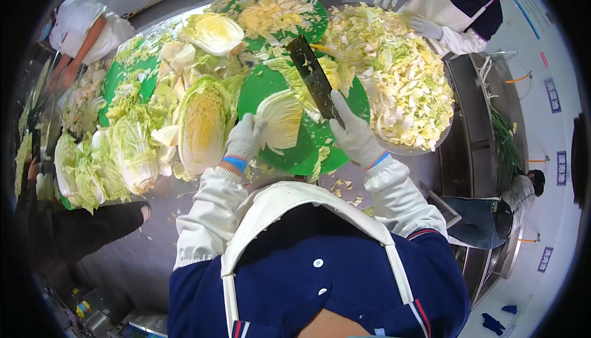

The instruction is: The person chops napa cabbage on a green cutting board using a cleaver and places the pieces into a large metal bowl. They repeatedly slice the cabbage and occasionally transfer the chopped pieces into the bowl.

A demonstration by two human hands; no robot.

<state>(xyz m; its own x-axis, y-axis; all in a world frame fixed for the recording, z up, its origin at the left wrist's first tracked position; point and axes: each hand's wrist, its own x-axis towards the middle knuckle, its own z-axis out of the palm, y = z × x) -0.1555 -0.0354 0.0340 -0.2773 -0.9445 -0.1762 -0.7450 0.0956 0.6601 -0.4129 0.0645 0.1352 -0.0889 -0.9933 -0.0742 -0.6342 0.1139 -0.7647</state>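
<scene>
My left hand (244,138), in a white knit glove, grips the left end of a cut napa cabbage piece (280,118). The piece lies on a round green cutting board (295,159) in front of me. My right hand (354,135), gloved too, is closed around the handle of a dark, broad-bladed cleaver (310,72). Its blade slants up and left over the board, just right of the piece. Cut cabbage leaves (333,72) lie along the blade's far side. A halved napa cabbage (202,118) rests left of my left hand, cut face up.
Chopped cabbage (406,93) heaps high in a wide container at right. Several cabbages (134,153) line the left. Another green board (318,19) with shreds lies ahead. Co-workers stand around the table, one with a gloved hand (425,27) at the heap. Metal sinks (461,107) stand at right.
</scene>
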